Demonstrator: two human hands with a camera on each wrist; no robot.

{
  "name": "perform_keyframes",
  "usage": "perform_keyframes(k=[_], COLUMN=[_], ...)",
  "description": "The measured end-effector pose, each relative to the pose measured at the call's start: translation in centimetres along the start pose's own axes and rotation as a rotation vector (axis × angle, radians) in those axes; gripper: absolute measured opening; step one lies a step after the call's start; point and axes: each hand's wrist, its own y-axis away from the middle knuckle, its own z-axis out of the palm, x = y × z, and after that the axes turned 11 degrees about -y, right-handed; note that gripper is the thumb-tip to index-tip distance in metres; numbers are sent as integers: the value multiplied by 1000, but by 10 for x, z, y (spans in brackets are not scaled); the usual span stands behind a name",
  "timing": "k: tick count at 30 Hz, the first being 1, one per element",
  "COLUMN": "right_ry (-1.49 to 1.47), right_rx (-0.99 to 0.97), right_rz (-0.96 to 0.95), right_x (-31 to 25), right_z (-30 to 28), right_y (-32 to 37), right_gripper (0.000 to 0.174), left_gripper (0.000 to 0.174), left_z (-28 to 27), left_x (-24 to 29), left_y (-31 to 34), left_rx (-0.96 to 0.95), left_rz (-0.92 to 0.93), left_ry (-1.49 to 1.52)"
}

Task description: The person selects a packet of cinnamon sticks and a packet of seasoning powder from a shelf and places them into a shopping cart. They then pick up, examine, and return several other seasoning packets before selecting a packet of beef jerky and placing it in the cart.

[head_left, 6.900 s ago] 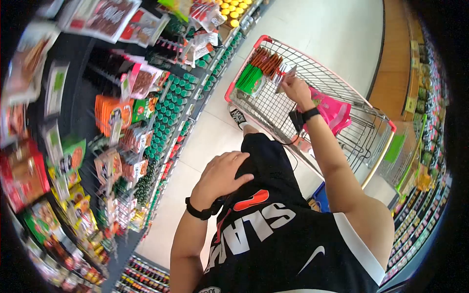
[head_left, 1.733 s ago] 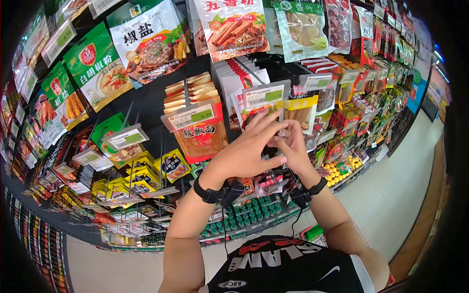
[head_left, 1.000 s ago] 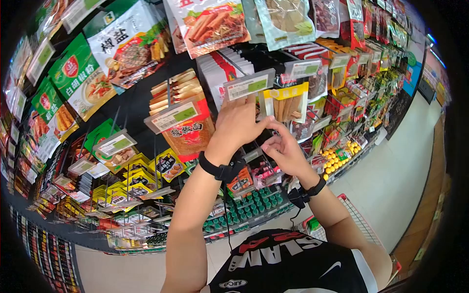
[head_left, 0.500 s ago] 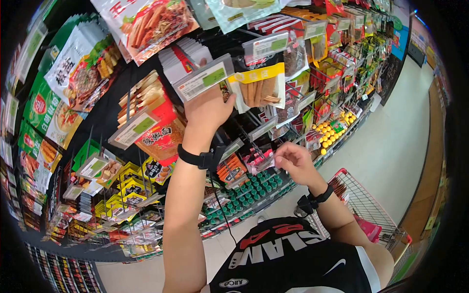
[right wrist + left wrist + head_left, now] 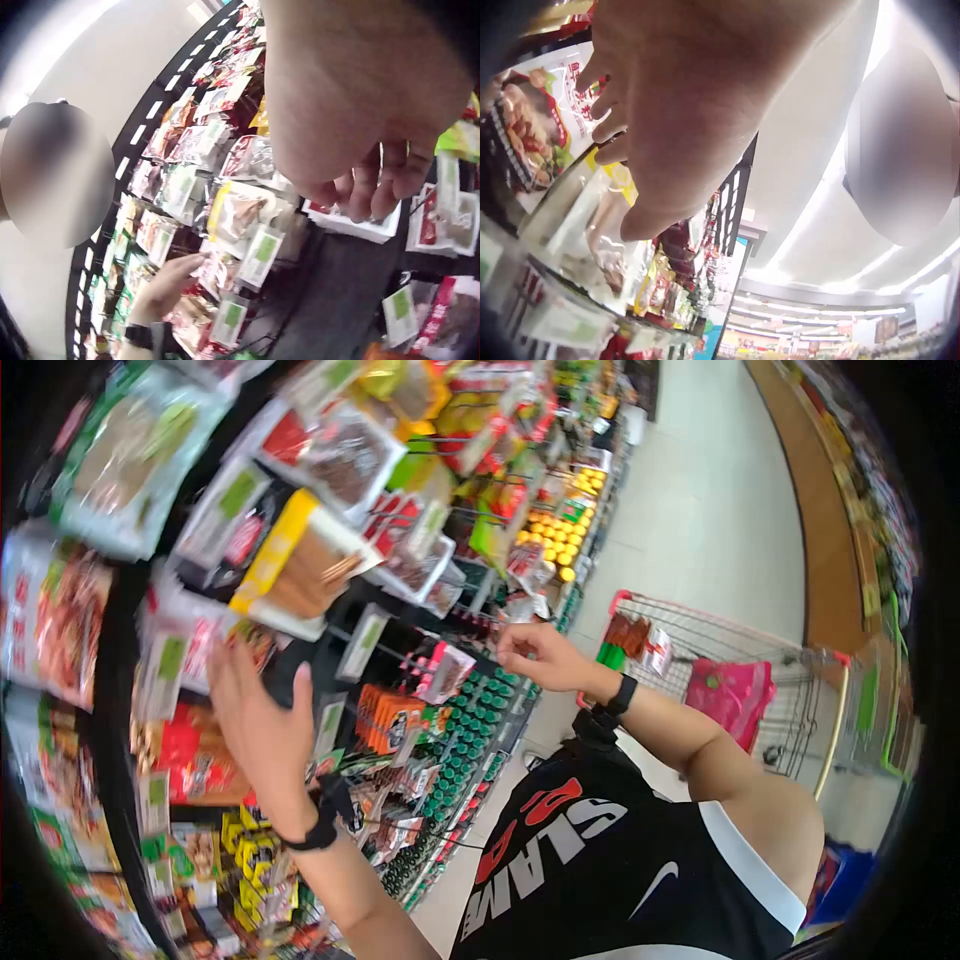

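Observation:
My left hand [image 5: 262, 725] is at the hanging rack, its fingers extended and thumb apart. Its fingertips reach right to the white seasoning packets behind a price tag; in the left wrist view one such packet [image 5: 536, 127], with red lettering and a food picture, hangs beside the fingers. Close by hangs a yellow-banded packet [image 5: 300, 565] of brown sticks. A red packet [image 5: 205, 755] hangs below the left hand. My right hand [image 5: 545, 658] is held out in the air between rack and cart, fingers loosely curled, with nothing visible in it.
A wire shopping cart [image 5: 690, 620] stands in the aisle at right, holding a pink bag [image 5: 730, 695] and brown and green packets [image 5: 625, 635]. Rows of green-capped bottles [image 5: 480, 710] and yellow-capped ones [image 5: 560, 535] line the low shelf. Price-tag holders [image 5: 362, 643] jut from the rack.
Earlier my right hand was at the cart, then both hands met before the rack. Since then they parted: left to the white packets, right down toward the cart. The head view has swung right.

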Motion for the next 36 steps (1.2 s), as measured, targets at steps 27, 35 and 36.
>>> perform_keyframes(k=[27, 35, 36], right_ry=[886, 1035, 1032], right_rx=[525, 428, 395], right_rz=[1293, 1339, 1362], right_x=[272, 276, 272], right_z=[-342, -358, -359], right_y=[290, 249, 245], right_gripper=[55, 73, 71], left_gripper=[40, 42, 43], left_z=[74, 83, 84], left_x=[283, 296, 296], left_y=[186, 222, 225], left_rx=[-1033, -1188, -1208], left_rz=[590, 523, 493], left_ry=[990, 905, 893])
